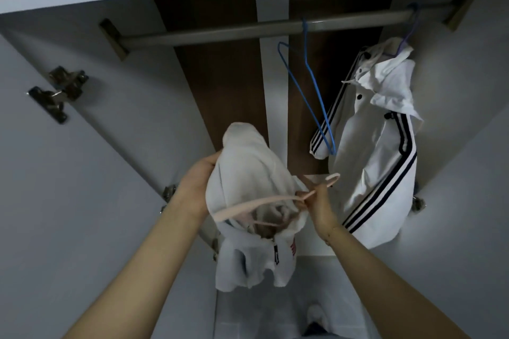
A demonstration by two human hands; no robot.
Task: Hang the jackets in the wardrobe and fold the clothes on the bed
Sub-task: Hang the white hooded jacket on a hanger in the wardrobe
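Soft white fleece hoodie (248, 187) held before the open wardrobe, left hand (197, 181) gripping its hood, right hand (321, 205) fingers pinching a pale pink hanger (264, 205), thin blue wire hanger (311, 85) and striped white jacket (377, 146) on the grey rail (220, 33), brown back panel.

Hoodie (248, 173) left of hung jacket (377, 146)

1. The wardrobe rail (248, 29) ran bare from its left bracket to about its middle, leaving open room beneath that stretch.
2. An empty blue hanger (308, 85) hung just right of the middle.
3. A white striped jacket (377, 146) on a purple hanger (407, 38) filled the rail's right end.
4. The open door (55, 159) bounded the left side.
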